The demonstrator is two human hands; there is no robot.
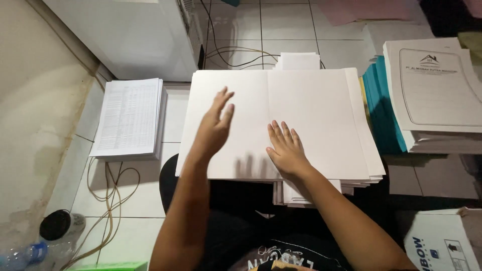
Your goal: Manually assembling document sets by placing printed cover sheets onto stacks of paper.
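right hand flat on the white sheets, fingers spread; left hand open, lifted just above the stack's left half.

Printed stack left of folded sheets

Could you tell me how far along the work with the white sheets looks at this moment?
Done, apparently: a thick white stack already lies under the top sheet. In hand: the right hand presses flat on the big blank sheet beside its centre crease, while the left hand hovers above the left half. Possibly left: the printed pile on the floor and the bordered forms over teal folders lie untouched.
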